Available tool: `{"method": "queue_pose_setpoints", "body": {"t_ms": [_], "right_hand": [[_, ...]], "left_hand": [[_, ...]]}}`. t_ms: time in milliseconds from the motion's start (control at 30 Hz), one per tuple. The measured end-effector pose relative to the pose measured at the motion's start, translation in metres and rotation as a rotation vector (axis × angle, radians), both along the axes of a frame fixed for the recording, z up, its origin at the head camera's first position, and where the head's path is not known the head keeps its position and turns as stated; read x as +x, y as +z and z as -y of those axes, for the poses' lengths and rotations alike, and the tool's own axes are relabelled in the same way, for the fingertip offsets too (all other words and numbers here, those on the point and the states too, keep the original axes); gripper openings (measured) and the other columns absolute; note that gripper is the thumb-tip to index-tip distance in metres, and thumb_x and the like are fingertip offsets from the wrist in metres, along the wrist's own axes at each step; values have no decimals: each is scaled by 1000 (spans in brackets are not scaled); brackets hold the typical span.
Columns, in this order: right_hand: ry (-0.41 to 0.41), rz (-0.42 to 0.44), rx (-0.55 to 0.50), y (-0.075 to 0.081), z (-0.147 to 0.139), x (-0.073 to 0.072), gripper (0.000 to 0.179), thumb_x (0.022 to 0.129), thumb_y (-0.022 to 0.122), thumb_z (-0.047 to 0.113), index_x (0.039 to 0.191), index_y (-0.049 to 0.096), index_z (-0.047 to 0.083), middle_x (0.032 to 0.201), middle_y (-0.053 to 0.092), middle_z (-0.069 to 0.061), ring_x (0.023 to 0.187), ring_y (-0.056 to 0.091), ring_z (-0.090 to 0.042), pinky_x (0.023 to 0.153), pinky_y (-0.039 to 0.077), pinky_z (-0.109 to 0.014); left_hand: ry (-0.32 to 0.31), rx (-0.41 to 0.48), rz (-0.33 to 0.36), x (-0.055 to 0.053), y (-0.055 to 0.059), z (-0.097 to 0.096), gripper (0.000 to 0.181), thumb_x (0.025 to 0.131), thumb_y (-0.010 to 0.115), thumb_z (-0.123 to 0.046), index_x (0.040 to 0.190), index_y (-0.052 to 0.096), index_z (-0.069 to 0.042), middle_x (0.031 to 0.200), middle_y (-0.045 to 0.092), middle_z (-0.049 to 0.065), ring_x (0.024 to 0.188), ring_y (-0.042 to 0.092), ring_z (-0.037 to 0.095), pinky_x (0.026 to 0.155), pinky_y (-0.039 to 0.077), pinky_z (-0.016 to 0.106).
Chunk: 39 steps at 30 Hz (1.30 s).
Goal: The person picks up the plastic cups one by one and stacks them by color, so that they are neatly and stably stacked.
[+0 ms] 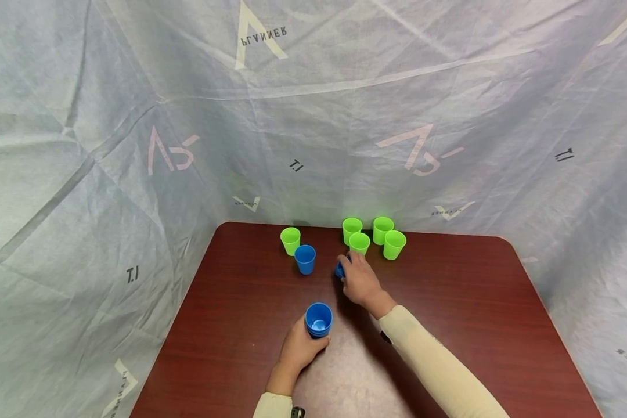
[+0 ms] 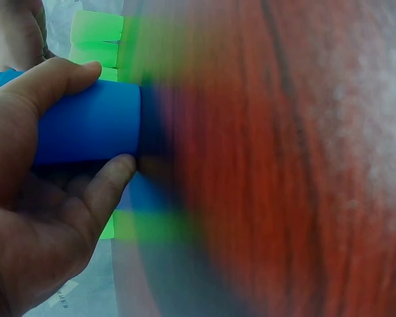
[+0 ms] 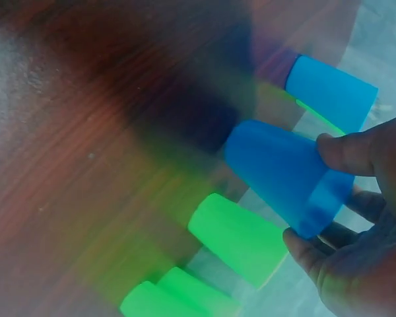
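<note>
Blue cup stack (image 1: 319, 320), apparently nested, clamped in left grip (image 1: 300, 347); tapered blue cup (image 3: 274, 168) pinched in right grip (image 1: 360, 280)

On the dark red bench (image 1: 465, 302), the widest free room lies to the right, beyond the right sleeve (image 1: 433, 360), which runs diagonally from the front edge to the middle. Another broad free strip runs down the left side, beside the left hand (image 1: 298, 346) and its stack of blue cups (image 1: 319, 318). Four green cups (image 1: 394, 246), bunched together, obstruct the way just behind the right hand (image 1: 360, 280) and its held blue cup (image 1: 340, 270). A narrow gap separates that cup from a standing blue cup (image 1: 305, 261), with a lone green cup (image 1: 290, 240) close behind. A cloth curtain (image 1: 313, 110) closes off the back.
</note>
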State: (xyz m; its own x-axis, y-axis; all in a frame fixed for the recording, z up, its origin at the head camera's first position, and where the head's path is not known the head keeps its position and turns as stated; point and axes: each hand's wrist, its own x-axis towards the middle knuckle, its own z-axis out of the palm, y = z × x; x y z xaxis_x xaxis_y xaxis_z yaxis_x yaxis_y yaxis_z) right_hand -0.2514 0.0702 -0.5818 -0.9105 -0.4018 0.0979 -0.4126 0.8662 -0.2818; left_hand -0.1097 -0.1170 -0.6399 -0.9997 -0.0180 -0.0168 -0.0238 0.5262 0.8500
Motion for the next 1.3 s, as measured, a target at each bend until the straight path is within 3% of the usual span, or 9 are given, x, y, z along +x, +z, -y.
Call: {"method": "queue_pose_setpoints", "body": {"t_ms": [167,500,800,1067,1300], "right_hand": [[-45,-21,-66,-1,-5,2,57,98,73,15,149,51,4,148,52,-26,136,50,-43,113,50,-53],[-57,-69,-283,5,-9,4,48,104,56,24,149,52,5,144,54,-20,132,49,-40,109,50,-56],[-73,14,-569,10,-9,4,42,100,52,17,139,56,2,138,57,-19,122,50,-37,100,48,-57],[-78,-4,-671,8,-10,7,39,95,47,8,130,61,2,131,61,-17,105,52,-32,88,42,-48],[-75,9,-722,13,-8,14,38,96,44,8,126,67,6,126,68,-15,94,56,-29,81,45,-43]], "left_hand": [[-1,5,-14,0,0,1,67,77,92,-17,135,63,-2,128,73,18,120,70,35,103,55,59],[-6,9,0,0,1,0,68,77,91,-17,136,63,-2,130,73,19,121,70,36,104,55,60],[-2,19,-4,1,0,0,69,78,91,-16,138,61,-1,132,72,19,124,69,37,105,54,61],[2,29,-4,0,2,0,68,78,91,-16,138,61,-1,131,72,20,123,69,38,105,54,61],[-3,22,-6,1,4,0,70,78,92,-17,139,60,-1,133,71,20,124,68,39,105,54,62]]}}
